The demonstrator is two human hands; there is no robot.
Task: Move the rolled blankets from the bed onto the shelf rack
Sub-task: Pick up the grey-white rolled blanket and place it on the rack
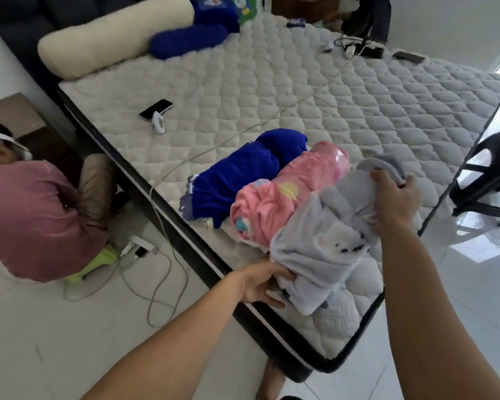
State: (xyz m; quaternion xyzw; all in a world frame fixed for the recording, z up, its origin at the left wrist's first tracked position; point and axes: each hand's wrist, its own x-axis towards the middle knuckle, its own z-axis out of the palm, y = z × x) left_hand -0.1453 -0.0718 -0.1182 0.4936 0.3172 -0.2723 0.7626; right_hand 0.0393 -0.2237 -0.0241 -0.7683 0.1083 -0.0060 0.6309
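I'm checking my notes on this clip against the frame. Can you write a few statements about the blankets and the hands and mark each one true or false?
1. Both hands grip the grey blanket. True: the left hand at its near end, the right hand at its far end.
2. The pink blanket lies between the blue blanket and the grey one. True.
3. The phone lies on the floor. False: it lies on the mattress.
4. The blue blanket is already off the bed. False: it rests on the mattress.
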